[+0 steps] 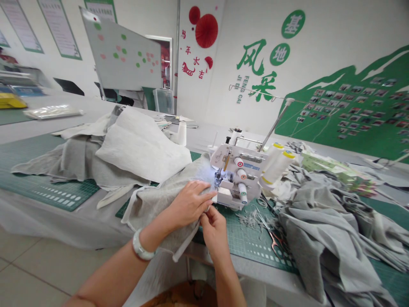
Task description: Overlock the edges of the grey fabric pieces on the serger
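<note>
A white overlock sewing machine point(234, 170) stands in front of me, its lamp lit over the needle area. Grey fabric point(166, 196) runs up to the presser foot and drapes over the table's front edge. My left hand point(193, 202) lies flat on the fabric just left of the machine, fingers stretched toward the foot. Close beside it, my right hand point(214, 226) pinches the fabric's edge between thumb and fingers, below the machine's front corner. A pale bracelet circles my left wrist.
Scissors point(271, 234) and thread scraps point(255, 219) lie right of the machine on a green cutting mat point(243, 245). Grey fabric point(329, 226) is heaped at the right. More grey and white cloth point(140, 145) is piled left. Thread cones point(281, 164) stand behind the machine.
</note>
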Action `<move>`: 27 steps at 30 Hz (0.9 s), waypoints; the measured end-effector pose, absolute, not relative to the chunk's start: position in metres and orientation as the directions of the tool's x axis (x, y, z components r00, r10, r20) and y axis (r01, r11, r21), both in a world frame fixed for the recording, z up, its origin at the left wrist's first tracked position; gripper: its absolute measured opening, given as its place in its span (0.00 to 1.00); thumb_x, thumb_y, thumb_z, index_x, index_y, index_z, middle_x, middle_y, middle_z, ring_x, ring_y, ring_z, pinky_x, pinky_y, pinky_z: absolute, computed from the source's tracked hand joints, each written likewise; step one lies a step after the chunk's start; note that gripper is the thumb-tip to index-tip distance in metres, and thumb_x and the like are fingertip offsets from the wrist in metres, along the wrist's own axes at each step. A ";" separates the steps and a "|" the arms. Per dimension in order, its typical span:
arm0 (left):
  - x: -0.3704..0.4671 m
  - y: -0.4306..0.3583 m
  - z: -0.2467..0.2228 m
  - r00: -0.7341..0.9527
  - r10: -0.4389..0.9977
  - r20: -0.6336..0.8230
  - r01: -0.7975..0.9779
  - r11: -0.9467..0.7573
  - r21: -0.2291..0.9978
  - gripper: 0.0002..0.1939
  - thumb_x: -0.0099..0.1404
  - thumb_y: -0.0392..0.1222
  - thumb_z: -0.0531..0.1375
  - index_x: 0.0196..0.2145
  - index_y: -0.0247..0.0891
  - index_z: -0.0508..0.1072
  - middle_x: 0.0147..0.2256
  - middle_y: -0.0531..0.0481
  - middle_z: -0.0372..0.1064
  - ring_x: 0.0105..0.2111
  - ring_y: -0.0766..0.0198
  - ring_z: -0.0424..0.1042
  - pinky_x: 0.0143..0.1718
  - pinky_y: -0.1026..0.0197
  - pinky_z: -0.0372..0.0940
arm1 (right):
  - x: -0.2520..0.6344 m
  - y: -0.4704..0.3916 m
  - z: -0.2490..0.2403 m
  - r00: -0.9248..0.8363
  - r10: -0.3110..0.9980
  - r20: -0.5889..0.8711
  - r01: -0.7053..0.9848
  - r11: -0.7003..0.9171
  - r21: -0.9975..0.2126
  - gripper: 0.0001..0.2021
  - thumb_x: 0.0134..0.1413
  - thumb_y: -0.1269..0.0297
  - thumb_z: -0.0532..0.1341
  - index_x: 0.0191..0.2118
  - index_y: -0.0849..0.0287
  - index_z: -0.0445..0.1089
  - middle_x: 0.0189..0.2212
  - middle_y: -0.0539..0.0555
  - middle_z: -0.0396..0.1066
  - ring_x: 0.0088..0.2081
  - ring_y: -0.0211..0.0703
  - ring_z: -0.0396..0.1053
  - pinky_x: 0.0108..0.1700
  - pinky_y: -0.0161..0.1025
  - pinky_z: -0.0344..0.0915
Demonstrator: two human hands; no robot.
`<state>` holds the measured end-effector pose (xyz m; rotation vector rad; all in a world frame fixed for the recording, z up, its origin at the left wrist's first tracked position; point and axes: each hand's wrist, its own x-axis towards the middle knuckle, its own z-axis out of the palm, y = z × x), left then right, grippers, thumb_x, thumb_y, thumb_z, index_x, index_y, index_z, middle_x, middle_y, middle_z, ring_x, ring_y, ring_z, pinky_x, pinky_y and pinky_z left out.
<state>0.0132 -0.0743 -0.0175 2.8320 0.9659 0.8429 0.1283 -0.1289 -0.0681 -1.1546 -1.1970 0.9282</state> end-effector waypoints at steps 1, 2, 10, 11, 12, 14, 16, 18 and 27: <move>0.013 -0.074 -0.017 0.658 0.577 0.484 0.560 -0.805 0.199 0.17 0.71 0.40 0.49 0.55 0.41 0.69 0.54 0.42 0.63 0.55 0.54 0.60 0.59 0.46 0.55 | 0.128 -0.129 -0.068 0.161 0.967 0.199 0.037 0.195 -0.980 0.08 0.52 0.64 0.56 0.30 0.61 0.70 0.26 0.50 0.70 0.30 0.40 0.65 0.36 0.36 0.64; 0.013 -0.074 -0.018 0.656 0.578 0.485 0.561 -0.803 0.200 0.17 0.71 0.40 0.49 0.55 0.41 0.69 0.54 0.42 0.63 0.55 0.54 0.60 0.59 0.45 0.55 | 0.128 -0.129 -0.067 0.161 0.967 0.196 0.032 0.193 -0.981 0.07 0.52 0.64 0.56 0.31 0.61 0.70 0.27 0.50 0.70 0.30 0.40 0.66 0.36 0.36 0.64; 0.014 -0.070 -0.020 0.651 0.566 0.506 0.556 -0.809 0.189 0.18 0.71 0.39 0.50 0.54 0.41 0.70 0.55 0.41 0.63 0.56 0.54 0.60 0.60 0.43 0.53 | 0.130 -0.126 -0.067 0.194 0.962 0.192 0.028 0.190 -0.981 0.07 0.48 0.66 0.57 0.30 0.61 0.71 0.25 0.49 0.71 0.29 0.40 0.66 0.33 0.34 0.64; 0.014 -0.070 -0.020 0.652 0.563 0.508 0.557 -0.810 0.184 0.18 0.70 0.38 0.50 0.54 0.41 0.70 0.55 0.42 0.63 0.56 0.54 0.60 0.61 0.43 0.53 | 0.129 -0.126 -0.068 0.193 0.963 0.190 0.024 0.189 -0.982 0.07 0.48 0.67 0.57 0.31 0.61 0.71 0.26 0.50 0.71 0.29 0.40 0.67 0.33 0.34 0.64; 0.014 -0.070 -0.020 0.653 0.560 0.510 0.557 -0.811 0.178 0.18 0.69 0.38 0.50 0.54 0.42 0.70 0.55 0.42 0.63 0.56 0.54 0.60 0.61 0.43 0.53 | 0.129 -0.125 -0.068 0.191 0.963 0.188 0.019 0.188 -0.982 0.07 0.48 0.67 0.57 0.31 0.62 0.71 0.26 0.50 0.72 0.29 0.40 0.67 0.33 0.34 0.64; 0.014 -0.072 -0.020 0.652 0.558 0.514 0.563 -0.810 0.165 0.18 0.68 0.36 0.51 0.54 0.42 0.70 0.55 0.42 0.63 0.56 0.54 0.61 0.61 0.43 0.53 | 0.129 -0.124 -0.069 0.189 0.963 0.190 0.019 0.190 -0.982 0.08 0.49 0.66 0.57 0.33 0.62 0.72 0.27 0.51 0.73 0.30 0.41 0.68 0.33 0.35 0.65; 0.014 -0.074 -0.019 0.658 0.549 0.515 0.569 -0.811 0.137 0.19 0.67 0.34 0.51 0.53 0.41 0.70 0.55 0.42 0.63 0.56 0.53 0.61 0.60 0.42 0.53 | 0.129 -0.123 -0.070 0.200 0.960 0.197 0.047 0.191 -0.980 0.07 0.48 0.67 0.57 0.32 0.62 0.71 0.27 0.52 0.73 0.30 0.41 0.67 0.33 0.35 0.65; 0.015 -0.076 -0.019 0.682 0.529 0.504 0.561 -0.821 0.102 0.19 0.65 0.32 0.52 0.53 0.39 0.69 0.54 0.41 0.64 0.56 0.52 0.61 0.59 0.43 0.54 | 0.129 -0.122 -0.071 0.214 0.955 0.205 0.074 0.193 -0.978 0.06 0.47 0.68 0.57 0.31 0.62 0.71 0.27 0.52 0.73 0.29 0.40 0.66 0.32 0.34 0.64; 0.012 -0.077 -0.020 0.712 0.501 0.491 0.512 -0.850 0.124 0.18 0.65 0.31 0.52 0.51 0.38 0.69 0.51 0.43 0.65 0.51 0.54 0.62 0.54 0.49 0.59 | 0.125 -0.126 -0.076 0.222 0.949 0.225 0.172 0.189 -0.967 0.05 0.46 0.70 0.58 0.32 0.61 0.70 0.25 0.49 0.70 0.27 0.39 0.64 0.30 0.33 0.61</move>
